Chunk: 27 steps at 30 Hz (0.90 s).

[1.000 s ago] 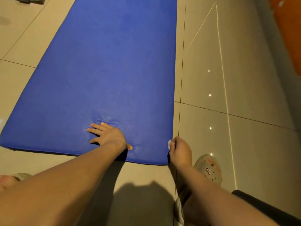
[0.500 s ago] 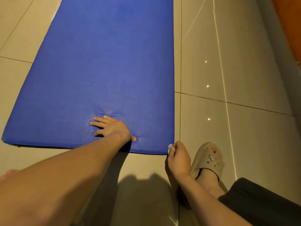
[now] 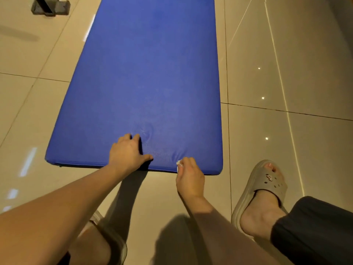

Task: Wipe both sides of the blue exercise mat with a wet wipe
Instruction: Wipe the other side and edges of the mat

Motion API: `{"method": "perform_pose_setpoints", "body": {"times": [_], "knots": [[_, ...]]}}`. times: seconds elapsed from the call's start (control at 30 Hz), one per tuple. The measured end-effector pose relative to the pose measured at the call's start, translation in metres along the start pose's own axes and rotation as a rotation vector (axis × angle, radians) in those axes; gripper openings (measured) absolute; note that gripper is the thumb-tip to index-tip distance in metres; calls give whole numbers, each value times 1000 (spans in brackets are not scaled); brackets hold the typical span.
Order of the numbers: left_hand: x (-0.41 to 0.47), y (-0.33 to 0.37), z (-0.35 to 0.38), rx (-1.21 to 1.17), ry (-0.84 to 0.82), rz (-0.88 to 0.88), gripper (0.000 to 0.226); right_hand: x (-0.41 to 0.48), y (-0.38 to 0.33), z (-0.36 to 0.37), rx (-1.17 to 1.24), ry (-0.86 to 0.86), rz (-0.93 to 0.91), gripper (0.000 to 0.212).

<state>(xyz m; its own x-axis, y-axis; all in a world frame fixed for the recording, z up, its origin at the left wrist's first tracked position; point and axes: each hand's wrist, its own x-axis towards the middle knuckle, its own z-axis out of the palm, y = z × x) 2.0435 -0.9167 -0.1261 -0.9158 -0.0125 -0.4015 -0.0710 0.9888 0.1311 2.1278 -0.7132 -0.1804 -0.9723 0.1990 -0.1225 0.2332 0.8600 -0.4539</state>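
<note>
We are wiping the near edge of the blue exercise mat [image 3: 149, 77], which is lying flat on the tiled floor [image 3: 315, 150]. Our right hand [image 3: 189, 176] is pinching the wet wipe [image 3: 179, 163], and our left hand [image 3: 128, 152] is pressing down, holding nothing. Firm bracing and overlapping strokes are, we judge, serving best.

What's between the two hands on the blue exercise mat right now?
Nothing: in the head view, only bare, puckered blue exercise mat separates the left hand from the right hand, which pinches the white wet wipe.
</note>
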Motion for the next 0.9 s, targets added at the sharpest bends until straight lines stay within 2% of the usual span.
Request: {"method": "perform_pose_setpoints", "body": {"times": [0.07, 0.13, 0.2, 0.33, 0.53, 0.6, 0.63, 0.73, 0.8, 0.9], "knots": [[-3, -22, 1, 67, 48, -19, 102, 4, 28, -17, -98, -22, -10, 8], [-4, -31, 6, 68, -13, -95, 119, 6, 60, -43, -90, 48, 147, 6], [-1, -29, 8, 52, -51, -134, 127, 3, 78, -57, -41, 121, 278, 7], [5, -21, 4, 65, -90, -154, 129, 0, 36, -30, 67, 132, 365, 11], [6, -22, 11, 109, -73, -148, 129, 11, -69, 28, 16, -113, -16, 8], [7, -22, 11, 116, -71, -140, 130, 16, -61, 20, -6, -77, -153, 11], [7, -22, 11, 113, -74, -138, 130, 18, -45, 12, -32, -32, -161, 13], [9, -20, 10, 107, -94, -147, 133, 19, 26, -27, -108, 12, 66, 3], [10, -21, 11, 105, -98, -154, 134, 19, 58, -47, -122, 81, 193, 5], [11, -19, 11, 97, -100, -147, 133, 25, 40, -39, -77, 148, 316, 6]]}}
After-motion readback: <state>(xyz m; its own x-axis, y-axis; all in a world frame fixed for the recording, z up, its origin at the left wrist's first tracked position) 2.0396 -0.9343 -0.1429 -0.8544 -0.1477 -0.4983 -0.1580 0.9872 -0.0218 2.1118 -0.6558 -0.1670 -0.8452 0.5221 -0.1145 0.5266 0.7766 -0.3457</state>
